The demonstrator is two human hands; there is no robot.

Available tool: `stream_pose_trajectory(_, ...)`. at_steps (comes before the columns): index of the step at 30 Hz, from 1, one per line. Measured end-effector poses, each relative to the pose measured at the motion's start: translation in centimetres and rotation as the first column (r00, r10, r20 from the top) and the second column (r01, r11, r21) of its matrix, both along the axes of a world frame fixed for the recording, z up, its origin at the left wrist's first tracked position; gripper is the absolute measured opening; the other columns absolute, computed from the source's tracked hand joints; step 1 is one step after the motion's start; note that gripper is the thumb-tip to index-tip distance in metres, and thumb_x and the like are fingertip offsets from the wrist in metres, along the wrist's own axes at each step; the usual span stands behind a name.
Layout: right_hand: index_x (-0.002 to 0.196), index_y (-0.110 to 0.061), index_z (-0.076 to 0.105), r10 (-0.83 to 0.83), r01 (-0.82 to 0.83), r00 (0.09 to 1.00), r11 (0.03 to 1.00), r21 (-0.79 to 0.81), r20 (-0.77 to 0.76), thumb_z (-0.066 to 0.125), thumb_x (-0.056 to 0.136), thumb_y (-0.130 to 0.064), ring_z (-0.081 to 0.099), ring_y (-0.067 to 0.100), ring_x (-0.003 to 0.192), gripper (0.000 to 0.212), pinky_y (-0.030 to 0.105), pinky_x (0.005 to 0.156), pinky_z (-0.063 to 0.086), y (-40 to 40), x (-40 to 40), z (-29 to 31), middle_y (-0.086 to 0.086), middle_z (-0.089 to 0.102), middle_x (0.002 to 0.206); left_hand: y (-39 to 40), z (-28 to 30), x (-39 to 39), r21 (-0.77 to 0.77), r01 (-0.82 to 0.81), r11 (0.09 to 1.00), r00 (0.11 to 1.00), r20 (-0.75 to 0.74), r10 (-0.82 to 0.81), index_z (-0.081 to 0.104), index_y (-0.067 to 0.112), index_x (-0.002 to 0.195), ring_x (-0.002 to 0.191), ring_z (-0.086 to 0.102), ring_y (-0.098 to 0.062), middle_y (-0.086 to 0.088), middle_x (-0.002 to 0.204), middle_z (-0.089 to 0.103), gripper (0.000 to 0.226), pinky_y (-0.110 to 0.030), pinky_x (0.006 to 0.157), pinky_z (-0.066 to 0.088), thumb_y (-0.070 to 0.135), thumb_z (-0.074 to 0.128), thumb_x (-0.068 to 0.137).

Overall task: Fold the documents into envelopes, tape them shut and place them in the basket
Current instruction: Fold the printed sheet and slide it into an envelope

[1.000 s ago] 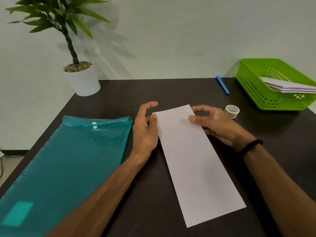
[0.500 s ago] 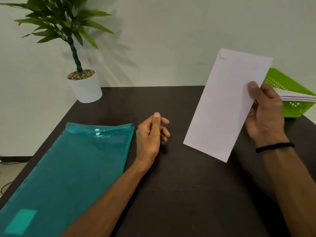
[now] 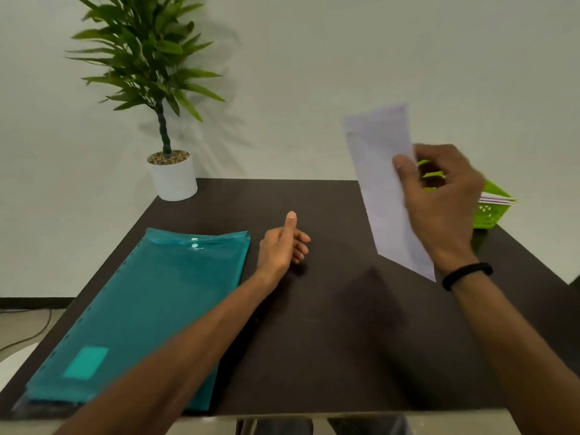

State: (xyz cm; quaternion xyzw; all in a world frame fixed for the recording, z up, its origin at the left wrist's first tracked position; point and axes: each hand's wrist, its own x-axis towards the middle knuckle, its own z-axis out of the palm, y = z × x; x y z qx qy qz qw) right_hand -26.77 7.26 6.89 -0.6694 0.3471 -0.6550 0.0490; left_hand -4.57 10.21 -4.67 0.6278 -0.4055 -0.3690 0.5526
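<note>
— Head view, right side?
— Right hand (image 3: 439,199) pinching folded white document (image 3: 381,171), raised clear of dark bench (image 3: 329,324), blurred, partly covering green basket (image 3: 489,211) with folded papers (image 3: 497,199) inside.
— Left side?
— Left hand (image 3: 282,246) resting on bench, fingers loosely curled, gripping nothing, beside teal document folder (image 3: 141,309). Potted plant (image 3: 163,120) at far corner.

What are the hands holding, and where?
The right hand pinches the folded white paper along its right long edge, mid-length. The left hand holds nothing.
</note>
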Motion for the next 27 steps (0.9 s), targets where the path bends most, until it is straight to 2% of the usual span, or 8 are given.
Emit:
stream_pose_trajectory(3, 0.098, -0.008, 0.078, -0.076, 0.01, 0.954, 0.975, -0.222, -0.291, 0.074, 0.098, -0.015, 0.064, 0.023, 0.079, 0.008, 0.032, 0.074, 0.052, 2.5, 0.7, -2.9, 0.006, 0.071, 0.093, 1.9, 1.9, 0.2, 0.126, 0.062, 0.99, 0.93, -0.366, -0.011, 0.073, 0.004, 0.102, 0.078, 0.074, -0.026, -0.013, 0.085, 0.077, 0.082, -0.036, 0.07, 0.06, 0.073, 0.028, 0.1)
stream_pose_trajectory(7, 0.105, -0.006, 0.079, -0.014, -0.142, 0.81, 0.965, -0.22, -0.586, 0.075, 0.096, -0.01, 0.067, 0.029, 0.087, 0.011, 0.041, 0.075, 0.057, 4.9, 0.6, -9.0, 0.01, 0.071, 0.1, 4.5, 2.6, 1.3, 0.156, -0.065, 0.986, 0.892, -0.434, 0.127, 0.061, 0.006, 0.126, 0.103, 0.072, -0.031, -0.018, 0.11, 0.072, 0.069, -0.039, 0.085, 0.061, 0.064, 0.031, 0.105)
stream_pose_trajectory(9, 0.109, -0.008, 0.079, 0.055, -0.185, 0.71, 0.977, -0.11, -0.702, 0.075, 0.095, -0.015, 0.067, 0.026, 0.092, 0.016, 0.04, 0.074, 0.06, 5.8, 0.6, -11.4, 0.009, 0.071, 0.106, 5.5, 2.4, 1.9, 0.13, -0.159, 0.979, 0.954, -0.234, 0.186, 0.061, 0.014, 0.13, 0.105, 0.07, -0.028, -0.008, 0.106, 0.069, 0.052, -0.038, 0.091, 0.059, 0.055, 0.039, 0.107)
stream_pose_trajectory(11, 0.11, -0.011, 0.079, 0.132, -0.201, 0.643, 0.98, 0.0, -0.755, 0.076, 0.093, -0.021, 0.068, 0.024, 0.095, 0.02, 0.04, 0.074, 0.062, 6.6, 0.9, -12.7, 0.008, 0.072, 0.109, 6.6, 2.0, 2.2, 0.018, -0.194, 0.981, 0.977, 0.1, 0.191, 0.065, 0.029, 0.113, 0.104, 0.07, -0.021, 0.001, 0.103, 0.07, 0.029, -0.04, 0.097, 0.058, 0.051, 0.047, 0.105)
stream_pose_trajectory(16, 0.116, -0.017, 0.078, 0.347, -0.212, 0.607, 0.938, 0.276, -0.714, 0.071, 0.097, -0.035, 0.061, 0.018, 0.109, 0.027, 0.038, 0.09, 0.058, 7.7, 2.0, -13.5, 0.002, 0.071, 0.119, 9.0, 1.2, -0.2, -0.119, 0.084, 0.989, 0.778, 0.628, 0.01, 0.063, 0.021, 0.135, 0.114, 0.064, -0.008, 0.002, 0.129, 0.069, 0.039, -0.022, 0.097, 0.05, 0.043, 0.052, 0.105)
stream_pose_trajectory(22, 0.108, -0.016, 0.079, 0.488, -0.24, 0.705, 0.847, 0.474, -0.514, 0.077, 0.093, -0.027, 0.065, 0.007, 0.1, 0.019, 0.024, 0.091, 0.056, 7.1, 1.2, -13.3, -0.002, 0.075, 0.111, 8.3, -1.2, -3.7, 0.073, 0.354, 0.932, 0.591, 0.755, -0.283, 0.058, 0.029, 0.133, 0.134, 0.051, -0.02, -0.001, 0.138, 0.061, 0.047, -0.052, 0.118, 0.036, 0.051, 0.023, 0.111)
stream_pose_trajectory(24, 0.099, -0.018, 0.079, 0.421, -0.18, 0.762, 0.868, 0.463, -0.492, 0.078, 0.092, -0.025, 0.066, 0.007, 0.094, 0.01, 0.028, 0.087, 0.058, 6.0, -0.2, -13.4, -0.008, 0.075, 0.101, 8.0, -2.1, -3.9, 0.312, 0.247, 0.917, 0.409, 0.825, -0.391, 0.028, 0.03, 0.161, 0.159, 0.013, -0.024, -0.004, 0.17, 0.022, 0.066, -0.054, 0.128, 0.012, 0.06, 0.009, 0.105)
stream_pose_trajectory(27, 0.092, -0.019, 0.08, 0.323, -0.086, 0.851, 0.863, 0.497, -0.415, 0.078, 0.092, -0.026, 0.068, 0.007, 0.093, 0.008, 0.027, 0.087, 0.058, 3.9, -2.2, -13.5, -0.011, 0.075, 0.097, 7.6, -2.6, -3.7, 0.409, 0.126, 0.904, 0.285, 0.858, -0.428, 0.0, 0.032, 0.165, 0.159, -0.009, -0.02, 0.001, 0.173, -0.008, 0.084, -0.051, 0.129, 0.001, 0.073, -0.001, 0.091)
